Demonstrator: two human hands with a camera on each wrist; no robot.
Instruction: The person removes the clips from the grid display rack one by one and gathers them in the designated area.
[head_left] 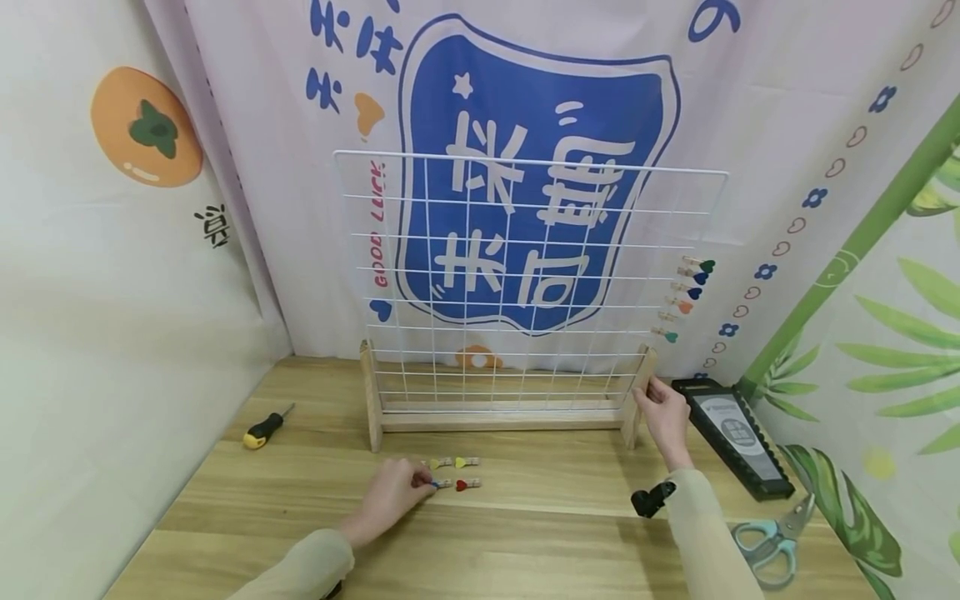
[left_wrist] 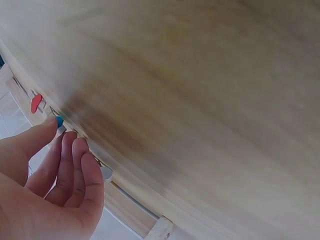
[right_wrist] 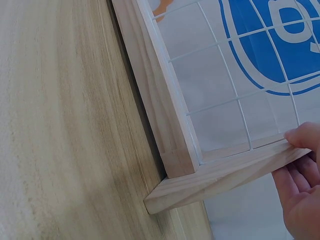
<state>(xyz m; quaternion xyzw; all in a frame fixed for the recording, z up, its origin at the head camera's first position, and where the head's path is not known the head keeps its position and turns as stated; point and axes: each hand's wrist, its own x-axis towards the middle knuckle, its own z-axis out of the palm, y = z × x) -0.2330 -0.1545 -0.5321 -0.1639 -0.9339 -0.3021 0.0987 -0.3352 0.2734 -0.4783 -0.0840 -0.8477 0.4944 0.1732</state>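
Note:
My left hand (head_left: 392,496) is low over the table, its thumb and fingertips pinching a small clothespin with a blue heart (left_wrist: 59,121). Beside it lies a clothespin with a red heart (head_left: 468,484). Just behind are clothespins with yellow hearts (head_left: 461,462), one partly hidden by the fingers. A white wire grid (head_left: 525,162) stands upright in a wooden base (head_left: 502,422). My right hand (head_left: 664,412) grips the base's right wooden post (right_wrist: 225,180), thumb on one side and fingers on the other. Several heart clothespins (head_left: 694,292) hang along the grid's right edge.
A yellow-and-black screwdriver (head_left: 262,432) lies at the left. To the right are a black case (head_left: 738,437) with a pale label and light-blue scissors (head_left: 768,542). Printed curtains hang close behind the grid and at both sides.

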